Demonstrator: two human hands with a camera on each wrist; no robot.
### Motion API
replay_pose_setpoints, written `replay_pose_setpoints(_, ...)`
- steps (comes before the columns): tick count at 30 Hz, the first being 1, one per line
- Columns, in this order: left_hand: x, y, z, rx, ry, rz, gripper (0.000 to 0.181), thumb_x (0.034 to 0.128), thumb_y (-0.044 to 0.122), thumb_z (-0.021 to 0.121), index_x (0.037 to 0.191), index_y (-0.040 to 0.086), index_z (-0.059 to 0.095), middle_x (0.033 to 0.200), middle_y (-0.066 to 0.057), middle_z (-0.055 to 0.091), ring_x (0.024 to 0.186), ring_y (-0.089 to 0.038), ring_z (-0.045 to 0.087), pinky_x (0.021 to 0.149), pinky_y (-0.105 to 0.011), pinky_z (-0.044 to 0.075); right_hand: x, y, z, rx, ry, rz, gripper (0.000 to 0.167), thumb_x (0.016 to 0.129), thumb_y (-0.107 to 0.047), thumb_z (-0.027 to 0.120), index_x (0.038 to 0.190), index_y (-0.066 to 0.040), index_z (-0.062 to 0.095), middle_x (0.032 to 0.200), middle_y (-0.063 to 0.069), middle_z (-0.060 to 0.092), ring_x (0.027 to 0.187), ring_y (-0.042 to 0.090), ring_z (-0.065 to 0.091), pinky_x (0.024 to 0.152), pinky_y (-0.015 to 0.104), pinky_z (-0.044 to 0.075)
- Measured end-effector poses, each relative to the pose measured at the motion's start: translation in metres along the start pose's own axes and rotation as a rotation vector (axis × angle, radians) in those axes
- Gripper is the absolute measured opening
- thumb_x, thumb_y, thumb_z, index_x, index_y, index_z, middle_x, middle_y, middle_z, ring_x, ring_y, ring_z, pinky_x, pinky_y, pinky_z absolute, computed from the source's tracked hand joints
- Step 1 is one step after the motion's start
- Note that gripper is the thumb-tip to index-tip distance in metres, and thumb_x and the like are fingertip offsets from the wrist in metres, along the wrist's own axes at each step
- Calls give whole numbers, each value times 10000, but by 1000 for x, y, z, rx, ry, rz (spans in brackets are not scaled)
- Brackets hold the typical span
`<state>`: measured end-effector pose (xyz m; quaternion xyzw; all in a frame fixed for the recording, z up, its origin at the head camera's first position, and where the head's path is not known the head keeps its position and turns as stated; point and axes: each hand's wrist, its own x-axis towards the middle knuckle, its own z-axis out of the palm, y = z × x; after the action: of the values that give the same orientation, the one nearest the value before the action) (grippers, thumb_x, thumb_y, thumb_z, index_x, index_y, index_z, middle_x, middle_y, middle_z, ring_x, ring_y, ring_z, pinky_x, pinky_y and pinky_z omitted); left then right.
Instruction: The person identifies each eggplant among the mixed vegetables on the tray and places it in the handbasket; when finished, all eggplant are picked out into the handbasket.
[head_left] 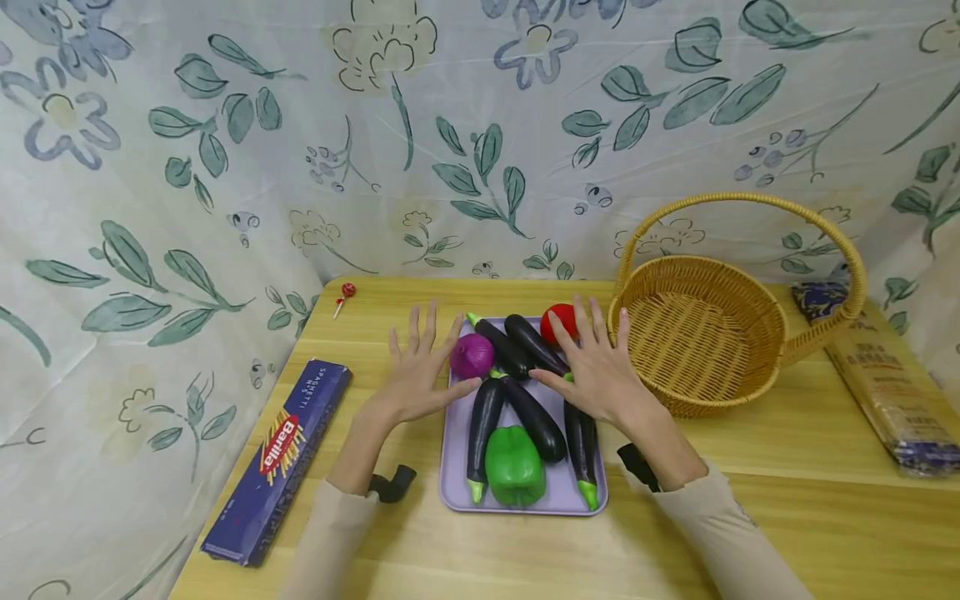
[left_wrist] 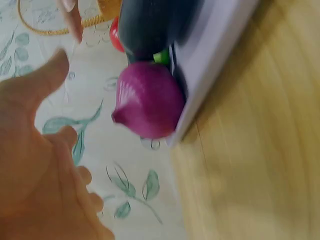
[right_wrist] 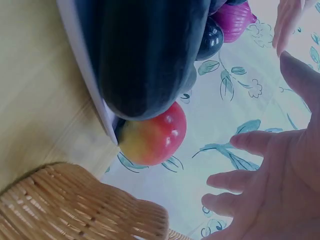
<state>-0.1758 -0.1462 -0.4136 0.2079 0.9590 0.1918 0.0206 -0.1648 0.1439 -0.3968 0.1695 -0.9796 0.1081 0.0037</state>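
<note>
Both hands hover over a lavender tray (head_left: 453,467) with fingers spread, holding nothing. My left hand (head_left: 420,371) is above the tray's left edge, nearest a purple onion (head_left: 472,357); the left wrist view shows the onion (left_wrist: 150,102) apart from the fingers. My right hand (head_left: 603,375) is over the tray's right side, partly hiding an eggplant (head_left: 581,450) and a red round fruit (head_left: 555,323). In the right wrist view this fruit (right_wrist: 155,135) looks red and yellow, like an apple. Several dark eggplants (head_left: 534,417) and a green bell pepper (head_left: 515,467) also lie on the tray.
A wicker basket (head_left: 697,333) with a tall handle stands right of the tray. Farther right lies a clear noodle-like package (head_left: 885,375). On the left are a blue Barilla spaghetti box (head_left: 281,458) and a red lollipop (head_left: 347,292). Floral cloth (head_left: 480,125) hangs behind the table.
</note>
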Motion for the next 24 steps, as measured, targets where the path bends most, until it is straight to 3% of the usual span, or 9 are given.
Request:
replay_pose_setpoints(7, -28, -20, -5, -121, -166, -23, 1157, 883, 625, 707, 1672, 274, -63, 1690, -149, -299, 1563, -418, -284, 1194, -780, -140, -2, -1, 0, 21, -23, -4, 931, 986, -640, 538, 1654, -81, 209, 1727, 265, -50, 1603, 474, -60, 1220, 750, -142)
replay_pose_setpoints(13, -46, -30, -3, -164, -314, -22, 1289, 787, 561, 845, 1679, 187, -8, 1693, -257, -228, 1560, -513, -211, 1184, -787, -145, -8, 0, -4, 53, -40, 3, 931, 988, -630, 538, 1648, -56, 219, 1722, 286, -23, 1600, 484, -44, 1214, 748, -156)
replay_pose_setpoints(16, -51, -31, 1, -167, -356, -20, 1323, 748, 529, 888, 1678, 170, 19, 1684, -304, -197, 1555, -527, -203, 1179, -789, -149, -12, 1, -8, 63, -48, 1, 930, 994, -628, 531, 1642, -35, 225, 1722, 287, -27, 1598, 486, -56, 1216, 749, -150)
replay_pose_setpoints(24, -54, -27, 13, -157, -426, -48, 1357, 702, 538, 913, 1679, 214, 28, 1673, -294, -225, 1557, -501, -212, 1180, -788, -125, -28, 1, -23, 132, -57, -46, 888, 1017, -585, 534, 1646, -43, 220, 1734, 244, -71, 1605, 458, -86, 1234, 701, -179)
